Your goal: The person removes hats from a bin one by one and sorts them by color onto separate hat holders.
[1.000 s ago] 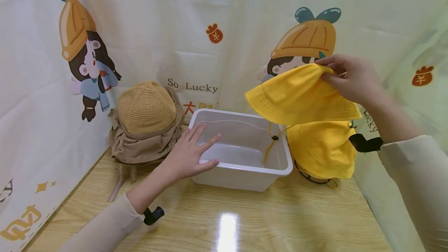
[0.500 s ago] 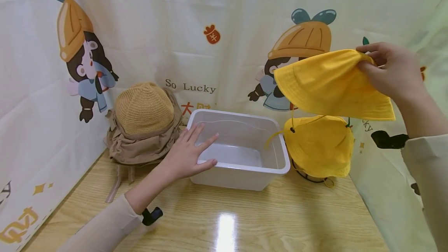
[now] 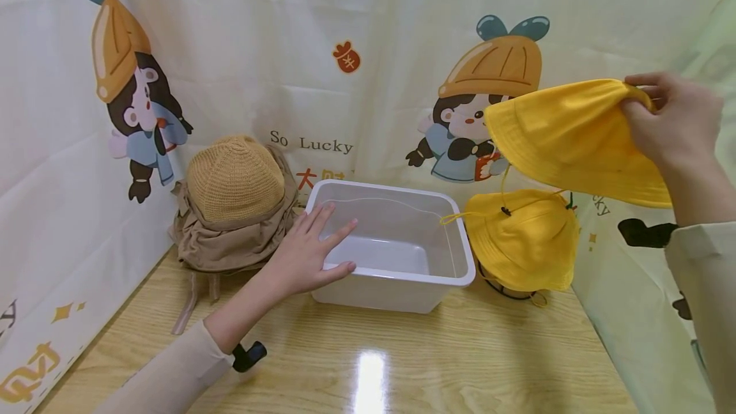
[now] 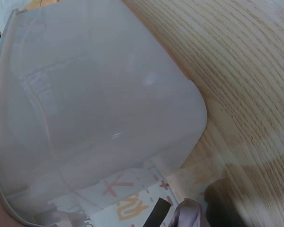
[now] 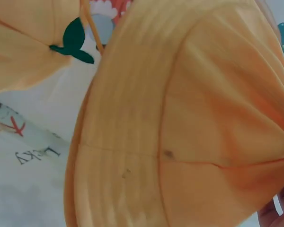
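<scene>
My right hand (image 3: 681,117) pinches a yellow bucket hat (image 3: 575,133) by its crown, up in the air at the right. From its brim hangs a yellow chin cord with a black toggle (image 3: 506,211). Below it, another yellow hat (image 3: 526,241) with a green leaf (image 5: 78,40) sits on a black wire stand (image 3: 506,289). My left hand (image 3: 305,251) has its fingers spread over the left rim of a white plastic bin (image 3: 391,299). In the left wrist view the bin's outer wall (image 4: 99,94) fills much of the frame.
On the left, a tan knitted hat (image 3: 236,177) rests on top of a brown fabric hat (image 3: 230,248) with hanging straps. A printed curtain (image 3: 391,114) encloses the back and sides of the wooden table (image 3: 299,363).
My right hand has carried the yellow bucket hat up and to the right, drawing its cord away from inside the bin. My left hand stays at the bin's rim.
</scene>
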Available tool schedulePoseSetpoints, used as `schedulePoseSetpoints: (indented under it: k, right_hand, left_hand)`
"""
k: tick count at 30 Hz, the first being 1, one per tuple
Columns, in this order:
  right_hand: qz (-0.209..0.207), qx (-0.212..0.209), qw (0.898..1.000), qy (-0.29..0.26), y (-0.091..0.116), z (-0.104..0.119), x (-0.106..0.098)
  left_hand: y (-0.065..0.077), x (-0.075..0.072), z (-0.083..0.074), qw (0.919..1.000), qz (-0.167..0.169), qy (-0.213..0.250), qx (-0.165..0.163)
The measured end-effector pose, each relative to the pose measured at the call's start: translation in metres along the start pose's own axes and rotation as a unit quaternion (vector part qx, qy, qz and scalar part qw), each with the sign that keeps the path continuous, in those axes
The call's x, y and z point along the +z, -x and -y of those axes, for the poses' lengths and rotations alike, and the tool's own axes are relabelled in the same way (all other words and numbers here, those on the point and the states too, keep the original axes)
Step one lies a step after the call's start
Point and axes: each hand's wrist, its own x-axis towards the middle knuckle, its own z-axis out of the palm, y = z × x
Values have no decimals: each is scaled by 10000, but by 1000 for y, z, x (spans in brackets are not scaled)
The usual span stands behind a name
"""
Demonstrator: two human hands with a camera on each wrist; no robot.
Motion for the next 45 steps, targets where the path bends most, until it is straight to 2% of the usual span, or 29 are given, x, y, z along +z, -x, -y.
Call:
schedulePoseSetpoints:
  k: [5,9,12,14,18,20,24,30,35,41,45]
  right_hand:
    - [-627,398,9971,-161,0,-5,4]
    - [-752,865,9919,-553,0,-8,3]
    - [-769,992,9893,-749,0,-12,3]
    - [-742,1008,9901,-634,0,-15,5]
    - [-585,864,9945,23,3,-22,18]
    - [-526,749,9957,123,6,-26,25]
    - [-517,771,9957,-49,10,-30,33]
    - [-809,771,9932,-314,13,-27,26]
    - [-667,743,9940,-456,19,-24,20]
    - [-615,724,9898,-1059,30,-22,15]
    - [-423,867,9871,-1278,38,-22,9]
  left_hand:
    - [0,2,1,10000,26,26,-32]
    - [0,2,1,10000,-4,17,-25]
    - [0,2,1,10000,-25,1,-7]
    - [0,2,1,10000,-30,5,-4]
    - [1,2,2,10000,-34,9,6]
    - [1,2,2,10000,-43,5,12]
    - [1,2,2,10000,-62,-34,40]
    - [1,2,2,9999,-102,-43,62]
    - [0,2,3,9999,-125,-79,70]
    - [0,2,2,9999,-124,-42,73]
    - [1,2,2,9999,-136,-26,83]
